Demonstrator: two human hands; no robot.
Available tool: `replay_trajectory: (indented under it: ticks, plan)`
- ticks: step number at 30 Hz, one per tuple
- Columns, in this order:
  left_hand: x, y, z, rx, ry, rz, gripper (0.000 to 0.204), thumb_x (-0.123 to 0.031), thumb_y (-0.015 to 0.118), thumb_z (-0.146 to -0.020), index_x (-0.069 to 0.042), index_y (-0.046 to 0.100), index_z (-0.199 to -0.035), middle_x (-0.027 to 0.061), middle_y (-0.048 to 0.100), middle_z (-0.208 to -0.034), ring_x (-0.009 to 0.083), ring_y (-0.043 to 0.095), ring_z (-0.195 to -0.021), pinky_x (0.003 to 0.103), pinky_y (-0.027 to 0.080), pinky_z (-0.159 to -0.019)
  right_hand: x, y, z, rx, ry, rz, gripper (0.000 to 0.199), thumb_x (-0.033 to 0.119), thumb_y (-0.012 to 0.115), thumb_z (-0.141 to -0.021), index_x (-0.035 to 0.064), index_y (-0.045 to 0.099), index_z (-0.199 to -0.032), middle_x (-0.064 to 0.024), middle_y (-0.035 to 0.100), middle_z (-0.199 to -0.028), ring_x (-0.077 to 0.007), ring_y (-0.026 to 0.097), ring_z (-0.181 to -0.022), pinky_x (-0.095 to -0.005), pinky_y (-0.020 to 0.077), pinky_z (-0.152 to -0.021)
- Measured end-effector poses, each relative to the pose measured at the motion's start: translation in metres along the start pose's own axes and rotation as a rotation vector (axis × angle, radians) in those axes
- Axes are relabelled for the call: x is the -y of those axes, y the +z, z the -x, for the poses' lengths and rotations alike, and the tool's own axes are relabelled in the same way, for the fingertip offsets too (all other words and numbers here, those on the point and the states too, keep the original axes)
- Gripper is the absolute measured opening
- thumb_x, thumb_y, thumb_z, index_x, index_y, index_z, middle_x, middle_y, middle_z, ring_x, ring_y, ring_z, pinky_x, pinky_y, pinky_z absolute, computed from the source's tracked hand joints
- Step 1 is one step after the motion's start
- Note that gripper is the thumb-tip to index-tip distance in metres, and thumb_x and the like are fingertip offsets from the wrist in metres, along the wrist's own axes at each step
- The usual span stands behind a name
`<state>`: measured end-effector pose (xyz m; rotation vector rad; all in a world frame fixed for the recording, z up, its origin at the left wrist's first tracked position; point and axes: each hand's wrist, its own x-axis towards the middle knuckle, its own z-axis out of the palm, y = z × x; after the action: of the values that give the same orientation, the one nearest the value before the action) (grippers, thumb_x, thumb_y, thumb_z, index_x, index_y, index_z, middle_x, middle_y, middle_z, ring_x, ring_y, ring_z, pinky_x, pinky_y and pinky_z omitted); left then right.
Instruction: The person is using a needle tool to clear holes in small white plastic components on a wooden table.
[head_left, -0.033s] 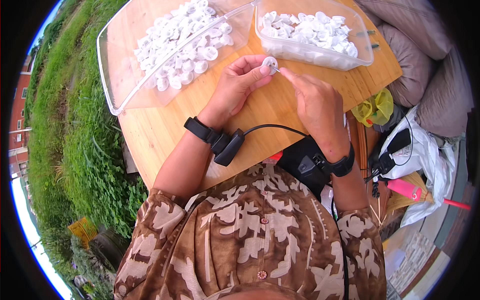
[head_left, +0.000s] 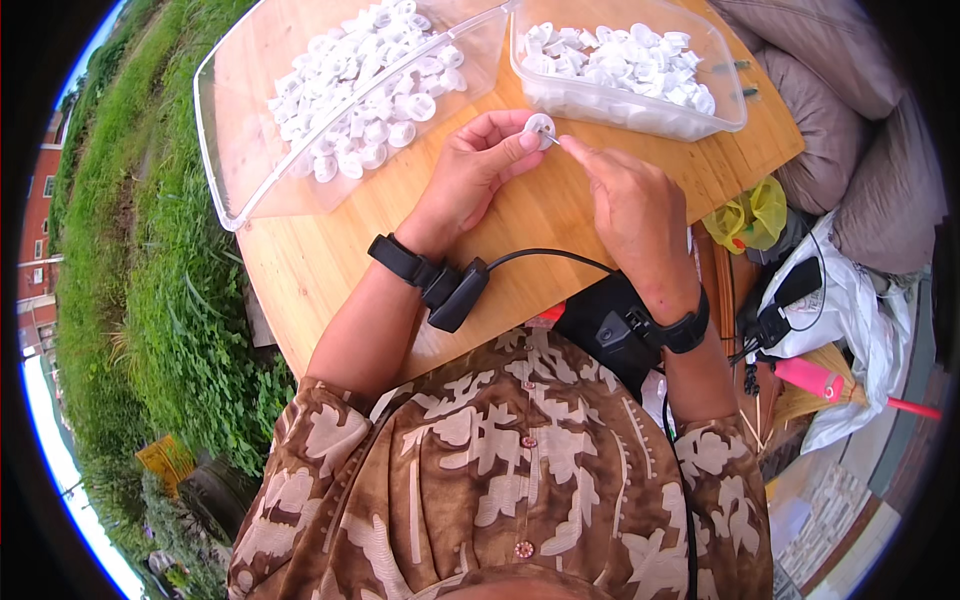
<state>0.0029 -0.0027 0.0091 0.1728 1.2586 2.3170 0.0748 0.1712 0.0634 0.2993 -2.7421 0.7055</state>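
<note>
My left hand [head_left: 475,165] pinches a small white round plastic part [head_left: 540,125] between thumb and fingers above the wooden table [head_left: 330,250]. My right hand [head_left: 625,205] holds a thin metal piece [head_left: 553,139] with its fingertips and touches it to that part. Just beyond the hands lies a shallow clear tray [head_left: 228,190] spread with many of the same white parts. To its right is a deeper clear tub [head_left: 735,110] heaped with more of them. Both wrists wear black bands, and a black cable runs from the left one.
A black device [head_left: 600,325] sits at the table's near edge. Right of the table are a yellow bag [head_left: 745,215], a white plastic bag [head_left: 850,300], a pink-handled tool [head_left: 810,378] and grey cushions [head_left: 850,60]. Grass [head_left: 150,300] lies to the left.
</note>
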Motion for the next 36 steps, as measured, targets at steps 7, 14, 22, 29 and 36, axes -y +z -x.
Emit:
replay_trajectory:
  ticks: [7, 14, 22, 29, 36]
  plan:
    - [-0.001, 0.001, 0.001, -0.003, 0.000, -0.018, 0.027, -0.010, 0.065, -0.087, -0.002, 0.058, -0.112, 0.0059, 0.064, -0.107, 0.0128, 0.061, -0.098, 0.026, 0.051, -0.087, 0.002, -0.004, 0.000, 0.001, -0.024, 0.042, 0.034, 0.002, 0.049, -0.080, 0.0109, 0.064, -0.110, -0.0122, 0.063, -0.082, -0.0324, 0.062, -0.073, -0.0425, 0.0497, -0.062]
    - [0.001, -0.001, 0.000, 0.006, -0.011, -0.046, 0.023, -0.007, 0.061, -0.089, -0.003, 0.059, -0.111, 0.0067, 0.063, -0.109, 0.0134, 0.061, -0.099, 0.024, 0.052, -0.087, 0.004, -0.004, 0.000, 0.025, -0.011, 0.096, 0.033, 0.003, 0.050, -0.080, 0.0110, 0.064, -0.109, -0.0110, 0.063, -0.081, -0.0323, 0.063, -0.071, -0.0421, 0.0500, -0.062]
    - [0.000, 0.000, 0.000, 0.015, -0.032, -0.062, 0.020, -0.008, 0.062, -0.088, -0.003, 0.060, -0.108, 0.0067, 0.063, -0.109, 0.0131, 0.062, -0.097, 0.024, 0.052, -0.086, 0.002, -0.014, -0.004, 0.078, -0.071, 0.199, 0.031, 0.005, 0.052, -0.079, 0.0108, 0.065, -0.107, -0.0113, 0.062, -0.076, -0.0314, 0.062, -0.068, -0.0412, 0.0491, -0.058]
    - [-0.001, 0.002, 0.001, 0.033, -0.059, -0.089, 0.019, -0.007, 0.062, -0.088, -0.002, 0.061, -0.107, 0.0074, 0.063, -0.108, 0.0140, 0.062, -0.097, 0.025, 0.053, -0.085, -0.005, -0.024, -0.009, 0.137, -0.104, 0.182, 0.038, 0.001, 0.051, -0.077, 0.0144, 0.066, -0.109, -0.0130, 0.058, -0.074, -0.0335, 0.059, -0.071, -0.0434, 0.0465, -0.059]
    - [0.000, 0.002, 0.000, 0.061, -0.061, -0.134, 0.022, -0.008, 0.062, -0.088, -0.002, 0.061, -0.110, 0.0072, 0.063, -0.108, 0.0143, 0.062, -0.097, 0.025, 0.053, -0.085, -0.011, -0.026, -0.007, 0.155, -0.136, 0.146, 0.037, 0.002, 0.050, -0.078, 0.0127, 0.065, -0.109, -0.0139, 0.058, -0.075, -0.0345, 0.059, -0.071, -0.0439, 0.0462, -0.060]
